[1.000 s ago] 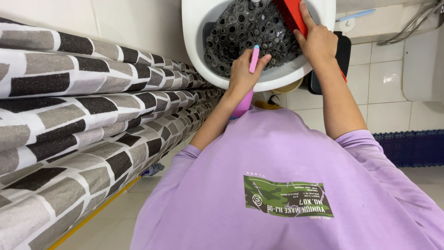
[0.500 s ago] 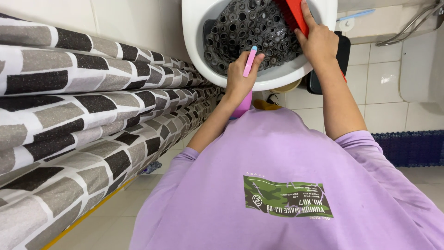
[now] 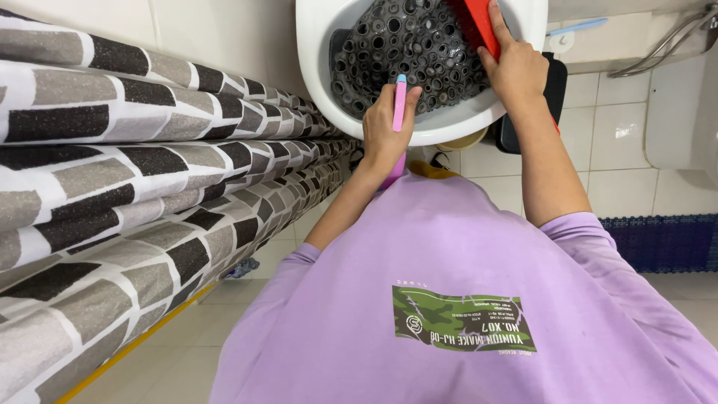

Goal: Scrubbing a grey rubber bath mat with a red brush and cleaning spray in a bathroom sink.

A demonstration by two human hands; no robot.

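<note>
Black rubber mat full of round holes (image 3: 407, 52), crumpled inside a white round basin (image 3: 449, 123) at twelve o'clock in the head view, wet and glossy. Red flat-backed scrubbing brush (image 3: 479, 26) laid on the mat's one-o'clock edge, pinned under the right hand (image 3: 516, 71), fingers wrapped over its back and closed on it. At the basin's seven-o'clock rim, the left hand (image 3: 389, 123) curled around a slim pink stick-shaped tool with a light-blue tip (image 3: 400, 105), thumb pressed along its side, tip pointing up toward the mat. Compared with a second ago: tool a touch more upright and nearer the mat's lower edge, left wrist raised slightly over the rim; brush and right hand almost unmoved, holding the same corner. Judging by that, scrubbing paused on the right while the left brings the thin tool in for the holes; cleaning of the mat plainly under way, no sign of it being finished. Further out: lilac short-sleeved shirt with a green camouflage patch (image 3: 464, 318) filling six o'clock; grey, black and white brick-pattern curtain (image 3: 112, 187) folded along nine o'clock; white wall tiles (image 3: 621, 150) at three o'clock, dark blue ribbed floor mat (image 3: 658, 243) at four o'clock, pale floor tiles (image 3: 172, 359) at seven o'clock.
</note>
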